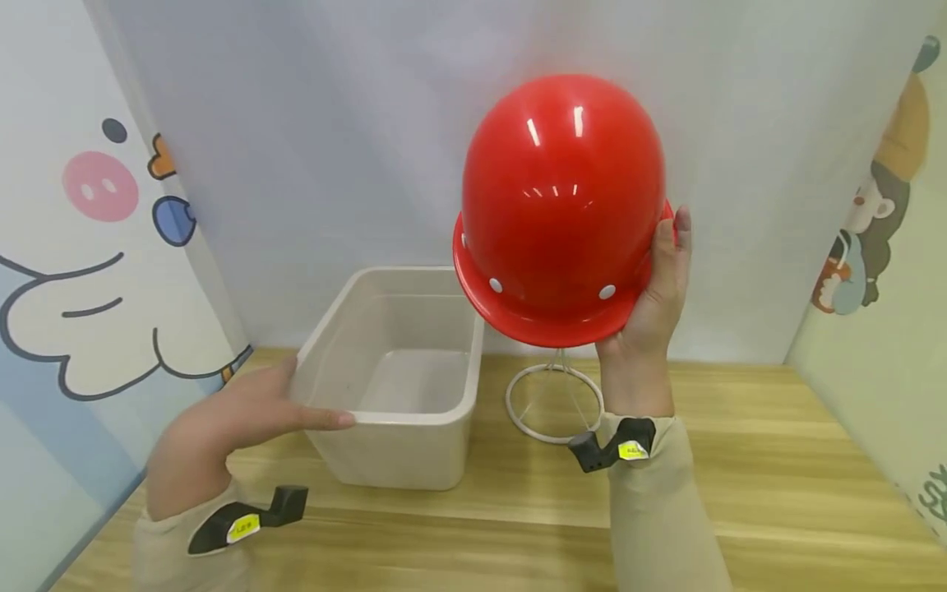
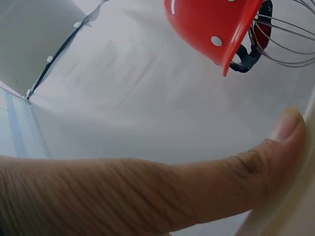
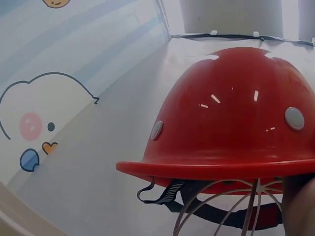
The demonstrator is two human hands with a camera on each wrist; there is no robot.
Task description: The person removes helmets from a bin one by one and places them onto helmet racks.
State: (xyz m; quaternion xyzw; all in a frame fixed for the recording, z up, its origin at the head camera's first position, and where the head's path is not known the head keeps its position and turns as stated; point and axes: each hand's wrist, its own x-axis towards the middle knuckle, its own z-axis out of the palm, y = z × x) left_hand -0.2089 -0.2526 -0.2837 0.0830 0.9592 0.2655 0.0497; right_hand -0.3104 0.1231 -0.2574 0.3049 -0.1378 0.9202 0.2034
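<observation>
A glossy red hard hat (image 1: 565, 197) is upright, with its brim gripped at the right side by my right hand (image 1: 651, 296). Dark straps (image 3: 197, 204) hang under the brim in the right wrist view. Below and partly inside the hat is a wire stand (image 2: 288, 42); its white ring base (image 1: 555, 437) rests on the table and its top is hidden. My left hand (image 1: 237, 411) spans the near left corner of a beige plastic bin (image 1: 399, 452) from outside. Its thumb lies straight along the front rim, the other fingers mostly hidden by the left wall.
The wooden table (image 1: 762, 460) runs back to a pale curtain-like wall (image 1: 296, 123). Cartoon-printed panels stand at the left (image 1: 44, 345) and right (image 1: 895, 345). The bin sits just left of the stand's base.
</observation>
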